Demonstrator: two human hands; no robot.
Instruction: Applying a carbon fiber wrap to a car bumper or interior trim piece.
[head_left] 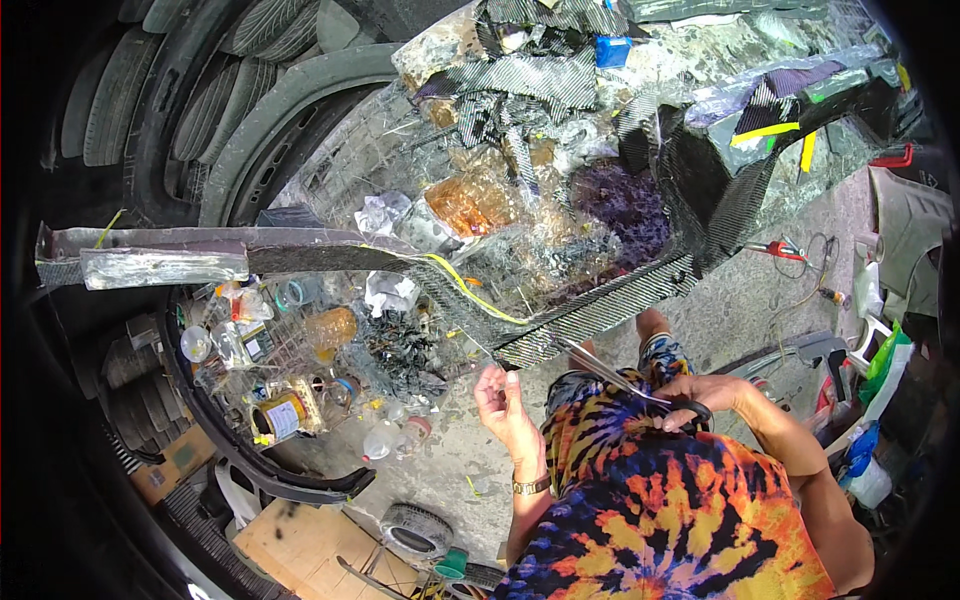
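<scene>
My right hand (715,392) grips black-handled scissors (615,372) close to my body. The scissor blades point up and left, with the tips at the near edge of the black-and-silver woven carbon fibre cloth (600,312). Just below the cloth's near corner is my left hand (512,415), its fingers partly curled and the thumb apart from them; I make out nothing between them. The cloth lies along a long curved panel (330,250) that reaches far left and bends up at the right. A yellow strip (465,285) follows part of its inner edge.
A resin-stained table (330,165) bears cloth scraps and a blue box (612,51). Lower left, a labelled jar (280,413), plastic cups and bottles cluster. Tyres (118,100) and curved black parts stack at left. A red-handled tool (775,250) and a cord are at right.
</scene>
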